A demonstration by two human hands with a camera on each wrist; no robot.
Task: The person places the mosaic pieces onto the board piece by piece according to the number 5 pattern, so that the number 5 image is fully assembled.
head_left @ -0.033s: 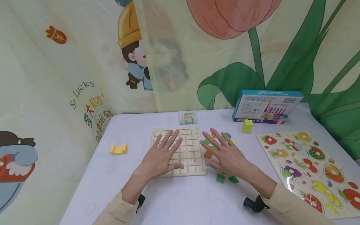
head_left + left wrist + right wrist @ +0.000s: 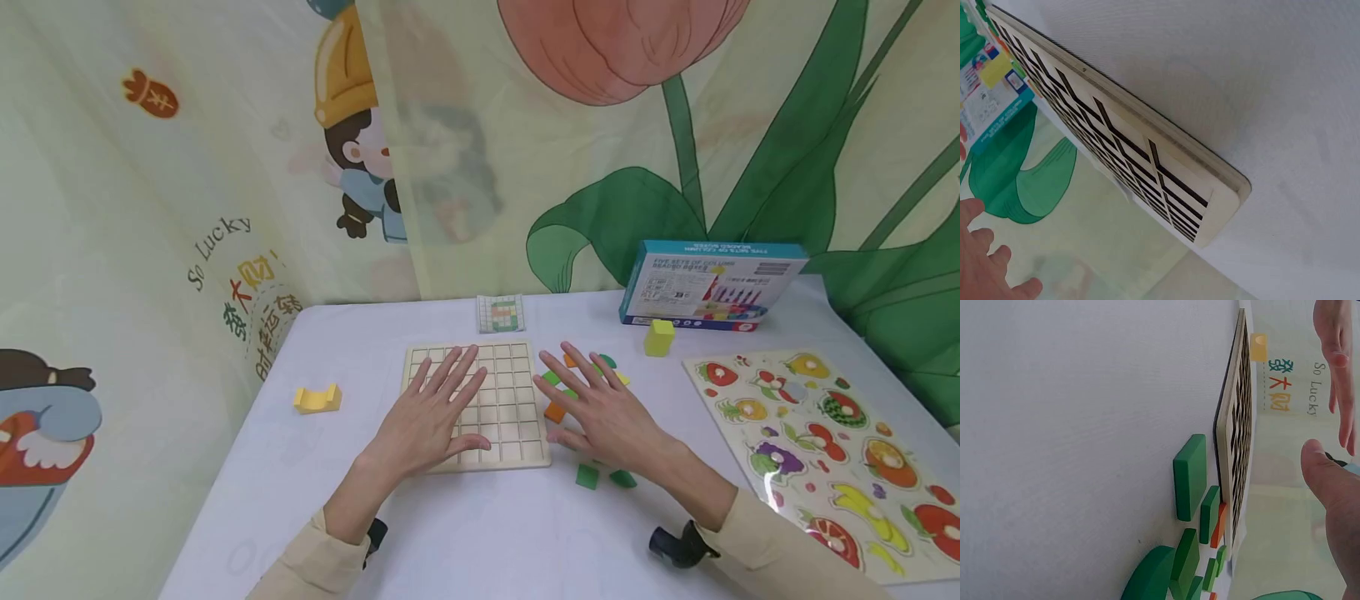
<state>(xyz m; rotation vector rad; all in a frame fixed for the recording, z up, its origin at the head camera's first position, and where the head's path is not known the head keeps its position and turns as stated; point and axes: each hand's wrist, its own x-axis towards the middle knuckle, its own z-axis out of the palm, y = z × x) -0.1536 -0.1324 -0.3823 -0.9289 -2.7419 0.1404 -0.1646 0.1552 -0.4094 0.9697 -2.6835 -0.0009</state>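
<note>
A pale wooden board [image 2: 513,408] with a square grid lies on the white table. My left hand [image 2: 427,425] is spread palm down over its left half, fingers straight and thumb out to the side. Just beyond the board's right edge, my right hand [image 2: 607,412] is likewise spread, holding nothing. Under and around the right hand lie small flat blocks, among them a green square [image 2: 587,477] and an orange one [image 2: 555,412]; the hand hides some of them. From the right wrist, the thumb [image 2: 1335,494] shows raised well above the green blocks [image 2: 1190,478].
Behind the board lies a small printed pattern card [image 2: 501,314]. A yellow arch block [image 2: 317,399] sits at the left. To the right are a yellow-green block [image 2: 660,338], a blue and white box [image 2: 712,283] and a fruit picture board [image 2: 817,458]. A printed curtain hangs behind.
</note>
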